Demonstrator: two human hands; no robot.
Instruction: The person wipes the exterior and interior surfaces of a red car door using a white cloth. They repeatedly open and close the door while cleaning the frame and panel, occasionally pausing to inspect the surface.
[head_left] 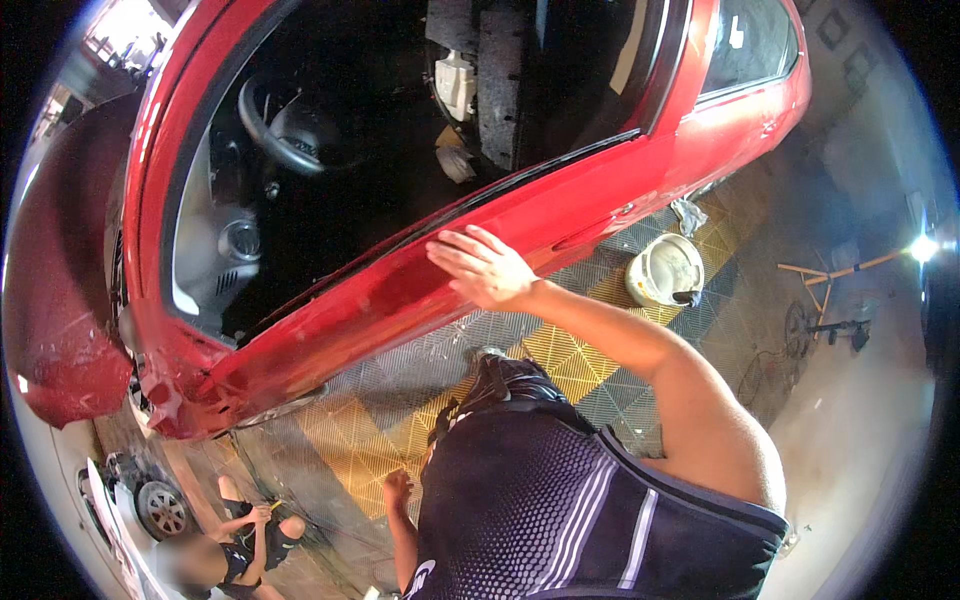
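A red car stands before me with its door (570,212) alongside. My right hand (482,268) lies flat on the door's upper panel, just below the window opening, fingers stretched and slightly apart, with nothing held. My right arm reaches across from the right. Low beside my body hangs my left hand (397,487), its fingers curled in and no object showing in them. Through the window opening the steering wheel (285,140) shows in the dark cabin.
A white bucket (640,290) stands on the yellow and grey tiled floor (570,345), close to a crumpled cloth (689,216). Farther right are a bright lamp (924,247) and a wooden stand (825,274). Another person (255,540) crouches at lower left near a car wheel (164,508).
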